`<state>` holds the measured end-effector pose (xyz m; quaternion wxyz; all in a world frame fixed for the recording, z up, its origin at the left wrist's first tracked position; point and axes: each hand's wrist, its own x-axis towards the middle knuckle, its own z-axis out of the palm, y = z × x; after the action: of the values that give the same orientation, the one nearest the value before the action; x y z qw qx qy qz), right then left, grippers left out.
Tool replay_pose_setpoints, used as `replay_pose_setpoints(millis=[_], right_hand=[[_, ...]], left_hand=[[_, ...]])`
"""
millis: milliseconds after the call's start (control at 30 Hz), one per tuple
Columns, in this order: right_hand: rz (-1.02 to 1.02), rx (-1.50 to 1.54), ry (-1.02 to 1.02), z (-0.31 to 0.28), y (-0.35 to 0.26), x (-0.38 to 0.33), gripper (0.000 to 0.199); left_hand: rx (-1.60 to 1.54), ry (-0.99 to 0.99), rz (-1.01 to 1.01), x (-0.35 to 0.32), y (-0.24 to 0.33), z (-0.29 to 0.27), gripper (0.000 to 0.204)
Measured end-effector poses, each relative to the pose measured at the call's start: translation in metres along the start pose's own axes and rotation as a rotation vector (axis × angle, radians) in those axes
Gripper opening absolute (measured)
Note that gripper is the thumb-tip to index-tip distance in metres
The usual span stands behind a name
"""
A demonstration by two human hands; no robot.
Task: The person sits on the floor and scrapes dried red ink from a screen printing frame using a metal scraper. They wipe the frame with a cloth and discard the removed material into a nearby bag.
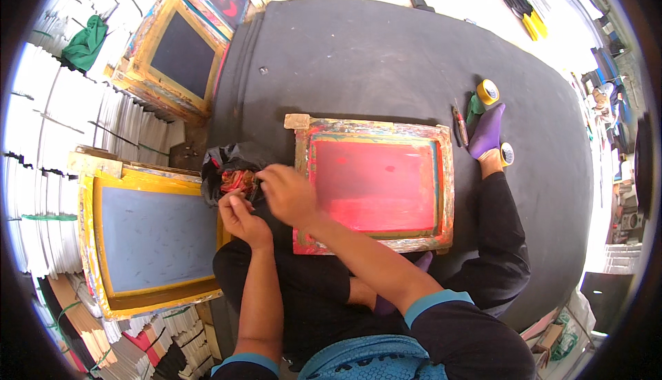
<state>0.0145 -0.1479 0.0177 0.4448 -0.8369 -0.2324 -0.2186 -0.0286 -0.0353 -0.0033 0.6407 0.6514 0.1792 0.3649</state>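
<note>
Both my hands meet over the right edge of a black plastic bag, which gapes around crumpled red-stained material. My left hand is closed, its fingertips drawn together at the bag's near side. Just above and to the right, my right hand is pinched, thumb and fingers together. Whatever lies between the fingers is too small to make out. Under my right forearm is a paint-stained wooden screen-printing frame with pink-red mesh.
A yellow-edged screen frame with grey-blue mesh stands at my left. More screens lean at the far left beside stacked paper. Tape rolls, a red-handled tool and my purple-socked foot are on the black mat.
</note>
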Motion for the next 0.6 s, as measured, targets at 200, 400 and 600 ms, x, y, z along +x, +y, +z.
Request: replay_pose_setpoints(millis=[200, 400, 600], right_hand=[[0.390, -0.574, -0.103, -0.058, 0.131, -0.058, 0.038], [0.407, -0.762, -0.106, -0.096, 0.184, -0.070, 0.049], [0.433, -0.738, -0.119, -0.092, 0.188, -0.066, 0.048]], left_hand=[[0.186, -0.471, 0.210, -0.033, 0.003, 0.031, 0.012], [0.282, -0.590, 0.148, -0.037, 0.009, 0.039, 0.014], [0.309, -0.576, 0.096, -0.036, 0.000, 0.037, 0.016]])
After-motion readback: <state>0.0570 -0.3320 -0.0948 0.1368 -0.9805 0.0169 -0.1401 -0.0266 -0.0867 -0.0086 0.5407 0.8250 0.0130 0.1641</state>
